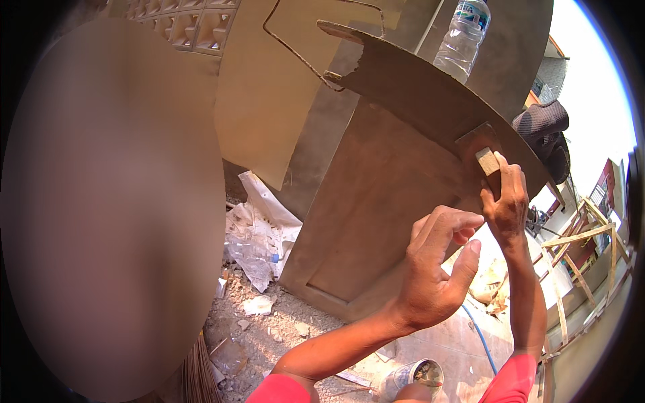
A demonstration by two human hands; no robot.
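A broad brown counter [363, 201] with a curved front band and a recessed panel below it appears to be at the smoothing step, its left end broken and ragged. Rubble-strewn ground [282, 322] spreads beyond the panel's lower left corner, and a pale crumpled sheet [269, 208] lies beside the panel's left edge. Past the counter's right end stands a wooden frame [584, 248] in bright daylight; a dark cloth item [544, 131] sits at that same end. The worker's left hand [440, 262] hangs before the panel, fingers loosely curled, thumb apart, holding nothing. The right hand [508, 201] pinches the wooden handle of a trowel between fingers and thumb. A clear bottle [463, 43] rises behind the band's upper edge. The trowel [488, 161] lies against the brown face toward the counter's right end; the next move likely calls for a flat blade and even pressure.
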